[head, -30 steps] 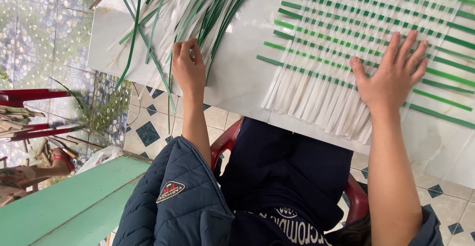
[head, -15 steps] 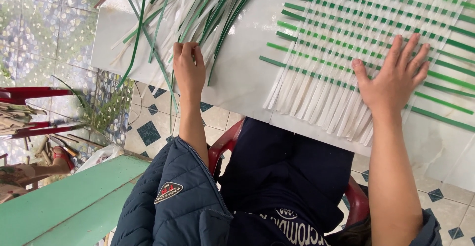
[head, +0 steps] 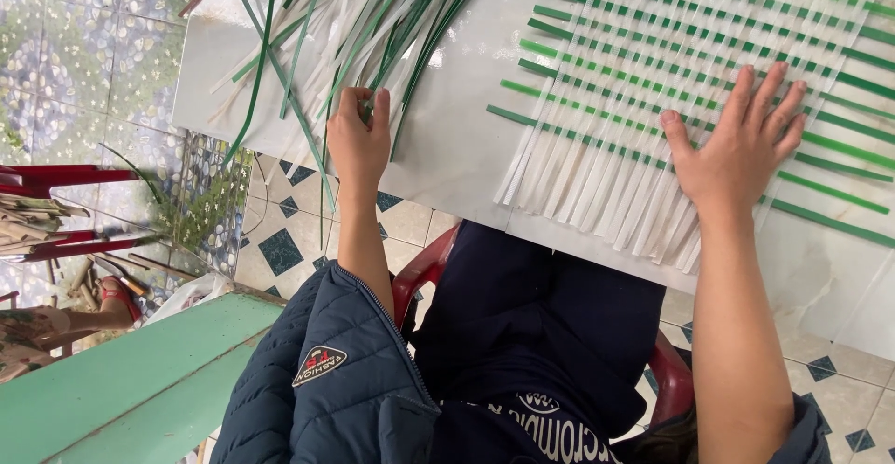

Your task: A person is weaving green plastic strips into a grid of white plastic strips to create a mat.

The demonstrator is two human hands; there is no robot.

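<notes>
At a white, glossy tabletop (head: 447, 147) set over a blue-and-white tiled floor (head: 280, 240), a seated person in a navy quilted jacket (head: 336, 380) works a flat mat of woven white and green strips (head: 671, 72), seen from a head-worn camera looking down. The right hand (head: 736, 147) lies open, fingers spread and palm down, on the mat's near edge, where loose white strip ends (head: 597, 193) fan toward the table's rim. The left hand (head: 359, 138) is curled into the loose pile of long green and white strips (head: 373, 26) that lies well apart from the mat on the table's other side; its fingertips appear to pinch one or two strips, though exactly which cannot be told. Judging from this, the step is drawing a fresh strip while the weave is held still, and doing it well likely means keeping the flat palm pressing evenly so the rows do not slide, and lifting a single strip cleanly along its length rather than tugging sideways, which could tangle the pile or kink the strip. A red plastic chair (head: 429, 268) shows beneath the person, a green bench (head: 121, 389) beside.
</notes>
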